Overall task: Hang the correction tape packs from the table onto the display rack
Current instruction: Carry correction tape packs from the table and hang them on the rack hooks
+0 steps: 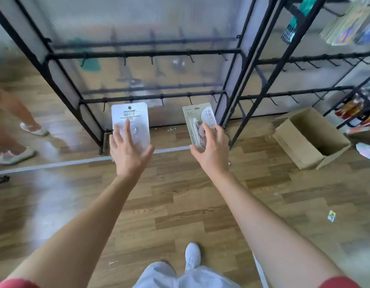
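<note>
My left hand [129,151] holds a white correction tape pack [130,117] with a clear blister, its hang hole just under the lowest rail of the black display rack [153,96]. My right hand [213,148] grips a beige correction tape pack [197,115] by its lower half, tilted slightly, also just below that rail's hooks. Both packs are upright in front of the rack's translucent back panel. Whether either hole is on a hook, I cannot tell. The table is out of view.
A second rack [294,94] with bare hooks stands to the right, with hung goods at its top right. An open cardboard box [310,140] lies on the wooden floor. Another person's legs and shoes [15,156] are at the left. My own shoe [192,256] is below.
</note>
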